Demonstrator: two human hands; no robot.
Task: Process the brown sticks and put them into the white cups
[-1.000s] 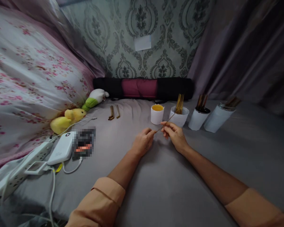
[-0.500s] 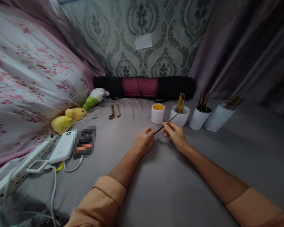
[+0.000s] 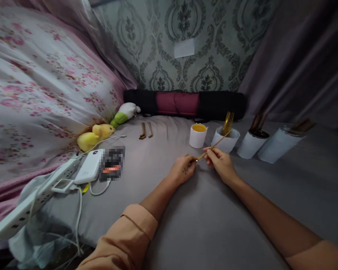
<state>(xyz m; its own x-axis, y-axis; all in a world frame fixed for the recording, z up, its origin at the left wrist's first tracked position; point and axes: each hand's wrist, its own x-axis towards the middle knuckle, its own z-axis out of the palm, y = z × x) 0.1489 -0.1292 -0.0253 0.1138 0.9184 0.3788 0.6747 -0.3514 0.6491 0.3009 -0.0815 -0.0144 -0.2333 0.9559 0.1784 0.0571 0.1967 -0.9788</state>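
Note:
A thin gold-coloured stick slants up to the right between my hands. My left hand pinches its lower end, which is mostly hidden by the fingers. Midway along it, the thumb and fingertips of my right hand are closed on it. Its upper end passes in front of a white-wrapped cup with gold forks standing in it. Just beyond my hands stands a white cup with a yellow inside. Several thin gold pieces with bent-looking ends lie on the grey sheet to the left.
At right, two taller white-wrapped containers hold brownish sticks. A power strip, white power bank, cables and a blurred dark item lie left. Plush toys rest by the floral curtain; a black and maroon roll lies behind.
The view has swung left, so everything appears further right. Both hands keep hold of the stick, which now looks brighter gold and shows slightly more of its length.

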